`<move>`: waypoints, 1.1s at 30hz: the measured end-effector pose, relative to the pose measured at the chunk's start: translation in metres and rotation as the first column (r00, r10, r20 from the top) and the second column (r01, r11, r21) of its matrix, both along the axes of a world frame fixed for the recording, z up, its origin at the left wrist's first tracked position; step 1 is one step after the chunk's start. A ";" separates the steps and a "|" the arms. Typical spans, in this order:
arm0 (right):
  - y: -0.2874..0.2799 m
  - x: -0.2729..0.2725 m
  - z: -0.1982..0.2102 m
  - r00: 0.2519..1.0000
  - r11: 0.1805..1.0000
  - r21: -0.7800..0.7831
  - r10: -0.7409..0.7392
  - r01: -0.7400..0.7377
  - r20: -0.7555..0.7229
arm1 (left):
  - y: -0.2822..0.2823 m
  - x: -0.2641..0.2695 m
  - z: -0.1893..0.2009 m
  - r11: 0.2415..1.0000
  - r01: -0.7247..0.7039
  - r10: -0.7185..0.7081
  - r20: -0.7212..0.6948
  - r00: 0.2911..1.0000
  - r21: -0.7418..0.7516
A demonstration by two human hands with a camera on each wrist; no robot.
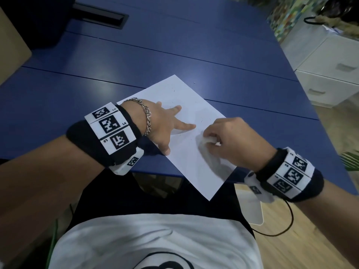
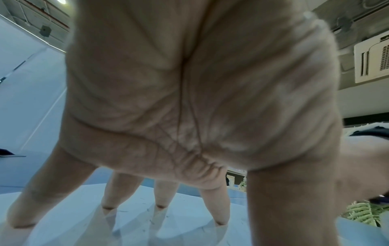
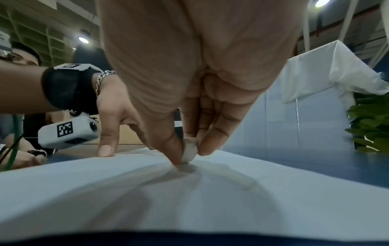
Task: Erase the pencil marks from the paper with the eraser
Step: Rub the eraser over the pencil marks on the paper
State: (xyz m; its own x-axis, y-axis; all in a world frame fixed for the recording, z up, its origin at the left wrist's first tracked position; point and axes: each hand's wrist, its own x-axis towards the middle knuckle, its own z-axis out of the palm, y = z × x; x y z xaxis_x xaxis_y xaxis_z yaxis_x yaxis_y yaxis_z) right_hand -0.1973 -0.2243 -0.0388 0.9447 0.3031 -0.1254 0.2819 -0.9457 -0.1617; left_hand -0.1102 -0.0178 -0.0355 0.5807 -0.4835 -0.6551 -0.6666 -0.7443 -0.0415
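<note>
A white sheet of paper (image 1: pixel 186 152) lies askew on the blue table (image 1: pixel 174 55), its near corner hanging over the table's front edge. My left hand (image 1: pixel 165 123) lies spread on the sheet's left part, straight fingers (image 2: pixel 109 196) pressing it down. My right hand (image 1: pixel 229 138) pinches a small white eraser (image 1: pixel 208 140) between thumb and fingers, its tip touching the paper (image 3: pixel 189 199). In the right wrist view the eraser (image 3: pixel 189 152) meets the sheet right beside the thumb tip. Tiny dark specks are scattered over the paper; pencil marks are too faint to make out.
A white drawer unit (image 1: pixel 330 70) stands to the right of the table. A dark slot (image 1: pixel 103 15) is set into the tabletop at the far left. Green plant leaves (image 3: pixel 370 126) are at the right. Another person sits beyond the table in the right wrist view.
</note>
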 end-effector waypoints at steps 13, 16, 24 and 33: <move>-0.008 0.001 0.000 0.998 0.999 0.010 -0.035 0.035 0.050 | -0.012 -0.002 0.008 0.998 0.013 -0.014 0.016 1.000 0.060; 0.014 -0.020 -0.001 0.996 0.995 0.061 0.076 -0.073 -0.045 | -0.012 -0.003 0.008 0.998 0.006 -0.006 0.009 1.000 0.060; -0.011 0.011 -0.003 0.993 0.994 0.014 -0.113 0.112 0.031 | -0.012 -0.003 0.009 0.998 0.010 -0.012 0.027 1.000 0.057; 0.001 0.020 -0.002 0.994 0.995 -0.008 -0.103 0.102 -0.025 | -0.012 -0.003 0.007 0.998 0.010 -0.012 0.032 0.999 0.059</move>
